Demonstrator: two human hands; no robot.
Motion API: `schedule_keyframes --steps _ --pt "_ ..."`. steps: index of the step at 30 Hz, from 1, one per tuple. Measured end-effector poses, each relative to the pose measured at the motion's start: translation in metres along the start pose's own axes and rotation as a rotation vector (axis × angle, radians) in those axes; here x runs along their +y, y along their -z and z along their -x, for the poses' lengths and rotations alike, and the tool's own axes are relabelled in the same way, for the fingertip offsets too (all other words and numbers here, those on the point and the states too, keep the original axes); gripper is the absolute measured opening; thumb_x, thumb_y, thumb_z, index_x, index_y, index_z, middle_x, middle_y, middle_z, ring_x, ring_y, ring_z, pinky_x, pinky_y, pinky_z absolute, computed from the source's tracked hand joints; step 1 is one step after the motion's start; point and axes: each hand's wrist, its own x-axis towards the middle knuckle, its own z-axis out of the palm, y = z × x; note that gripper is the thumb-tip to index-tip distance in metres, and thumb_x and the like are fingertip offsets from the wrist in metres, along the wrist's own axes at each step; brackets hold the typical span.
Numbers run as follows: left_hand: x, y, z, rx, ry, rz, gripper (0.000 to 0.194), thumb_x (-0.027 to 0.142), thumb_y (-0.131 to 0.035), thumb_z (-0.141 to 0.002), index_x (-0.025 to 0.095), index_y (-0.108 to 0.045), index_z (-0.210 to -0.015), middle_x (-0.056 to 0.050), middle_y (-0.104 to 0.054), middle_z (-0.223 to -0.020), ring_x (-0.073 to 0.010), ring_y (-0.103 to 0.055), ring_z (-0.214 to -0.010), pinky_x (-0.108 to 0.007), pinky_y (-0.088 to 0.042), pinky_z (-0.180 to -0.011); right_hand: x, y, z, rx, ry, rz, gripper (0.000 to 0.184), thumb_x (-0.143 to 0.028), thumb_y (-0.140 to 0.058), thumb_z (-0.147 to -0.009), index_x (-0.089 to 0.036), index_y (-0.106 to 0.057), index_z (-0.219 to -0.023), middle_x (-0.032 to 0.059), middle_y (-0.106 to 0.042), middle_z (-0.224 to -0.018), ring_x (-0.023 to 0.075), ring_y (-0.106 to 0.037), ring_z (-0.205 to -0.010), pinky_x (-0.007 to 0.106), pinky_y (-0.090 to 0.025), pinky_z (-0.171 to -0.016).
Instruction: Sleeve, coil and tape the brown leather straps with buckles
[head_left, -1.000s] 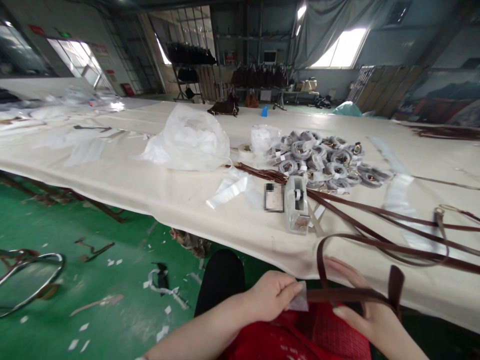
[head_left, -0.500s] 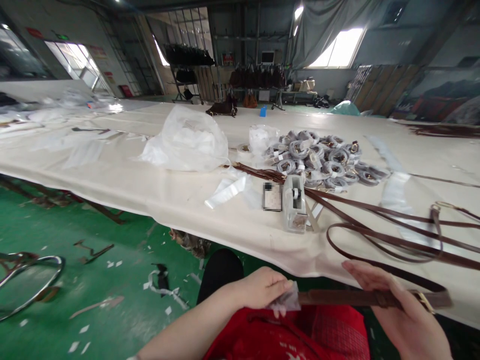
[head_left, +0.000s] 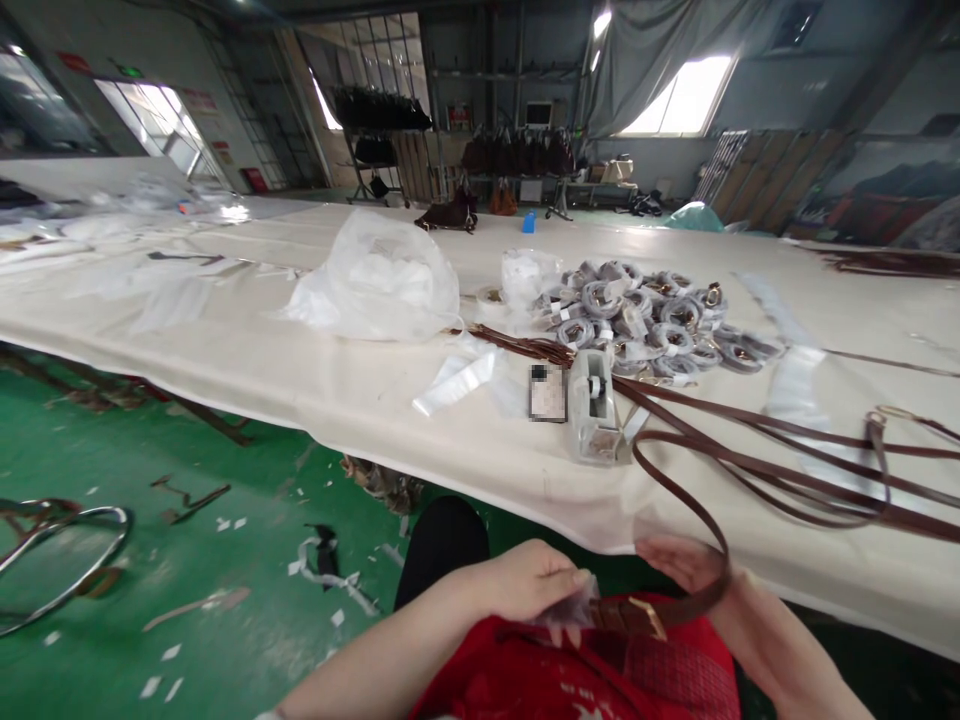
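Low over my lap, my left hand (head_left: 525,580) is closed on one end of a brown leather strap (head_left: 686,500), where a piece of clear plastic film (head_left: 576,606) covers it. A brass buckle (head_left: 649,618) sits on the strap just right of the film. My right hand (head_left: 694,563) has its fingers stretched out, with the strap passing in front of its palm without being gripped. From there the strap curves up onto the table. The fingertips of my left hand are partly hidden by the film.
On the white-covered table (head_left: 360,400) stand a tape dispenser (head_left: 594,410) and a pixelated rectangular item (head_left: 547,393). Behind lie a heap of coiled, wrapped straps (head_left: 637,310) and a large plastic bag (head_left: 382,275). More brown straps (head_left: 795,435) stretch to the right.
My right hand has moved left, toward my left hand. The buckle has slid left close to the film, and the strap now bends in a tighter loop. My left hand stays in place.
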Motion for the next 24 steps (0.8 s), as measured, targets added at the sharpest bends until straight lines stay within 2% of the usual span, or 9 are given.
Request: schedule_keyframes --steps 4,7,10,13,16,20,24 --pt "-0.004 -0.003 -0.002 -0.043 -0.002 -0.016 0.077 0.085 -0.038 -0.082 0.014 -0.067 -0.08 -0.009 -0.075 -0.074 -0.0135 -0.064 -0.051 -0.022 -0.046 -0.052 -0.004 0.017 -0.008 -0.087 -0.027 -0.075 0.039 -0.053 -0.057 -0.09 -0.024 -0.081 -0.1 0.0118 -0.076 -0.118 0.0343 -0.062 -0.124 0.046 -0.046 -0.111" --pt "-0.003 -0.006 -0.003 -0.042 -0.034 -0.003 0.079 0.085 -0.036 -0.083 0.014 -0.07 -0.081 -0.009 -0.075 -0.076 -0.0133 -0.066 -0.055 -0.021 -0.048 -0.053 0.002 0.025 -0.014 -0.011 0.012 -0.112 0.032 -0.05 -0.064 -0.088 -0.025 -0.083 -0.094 0.0095 -0.079 -0.108 0.0299 -0.069 -0.113 0.037 -0.053 -0.103" --pt "-0.001 -0.008 -0.002 -0.012 -0.101 -0.039 0.081 0.084 -0.032 -0.085 0.013 -0.072 -0.083 -0.008 -0.074 -0.075 -0.0131 -0.066 -0.059 -0.021 -0.049 -0.056 0.01 0.024 -0.017 0.127 -0.018 -0.082 0.034 -0.053 -0.067 -0.085 -0.024 -0.082 -0.095 0.0094 -0.082 -0.099 0.027 -0.075 -0.093 0.033 -0.063 -0.083" --pt "-0.001 -0.008 -0.001 0.007 -0.126 -0.122 0.083 0.083 -0.029 -0.086 0.014 -0.074 -0.084 -0.008 -0.074 -0.075 -0.0132 -0.065 -0.061 -0.02 -0.048 -0.056 0.01 0.017 -0.016 0.222 -0.036 -0.017 0.038 -0.056 -0.068 -0.084 -0.023 -0.081 -0.097 0.0094 -0.082 -0.093 0.0248 -0.074 -0.083 0.03 -0.063 -0.075" --pt "-0.002 -0.008 0.0 0.021 -0.131 -0.199 0.085 0.083 -0.025 -0.087 0.015 -0.075 -0.086 -0.008 -0.074 -0.076 -0.0135 -0.065 -0.063 -0.02 -0.048 -0.057 0.007 0.016 -0.015 0.231 -0.033 0.019 0.039 -0.057 -0.066 -0.085 -0.022 -0.081 -0.097 0.0094 -0.082 -0.091 0.0251 -0.074 -0.082 0.031 -0.063 -0.074" --pt "-0.002 -0.008 -0.001 0.013 -0.112 -0.204 0.088 0.083 -0.022 -0.088 0.014 -0.076 -0.09 -0.009 -0.075 -0.079 -0.0151 -0.067 -0.065 -0.021 -0.049 -0.058 0.009 0.024 -0.016 0.245 -0.049 0.066 0.043 -0.059 -0.066 -0.084 -0.021 -0.081 -0.097 0.0102 -0.082 -0.09 0.0266 -0.075 -0.079 0.031 -0.064 -0.068" --pt "0.002 -0.01 -0.004 0.069 -0.174 -0.271 0.089 0.081 -0.018 -0.09 0.013 -0.077 -0.09 -0.009 -0.076 -0.079 -0.0161 -0.069 -0.069 -0.022 -0.051 -0.066 0.012 0.015 -0.012 0.21 -0.066 0.093 0.041 -0.057 -0.063 -0.088 -0.023 -0.08 -0.103 0.0078 -0.082 -0.098 0.0245 -0.074 -0.089 0.029 -0.061 -0.082"
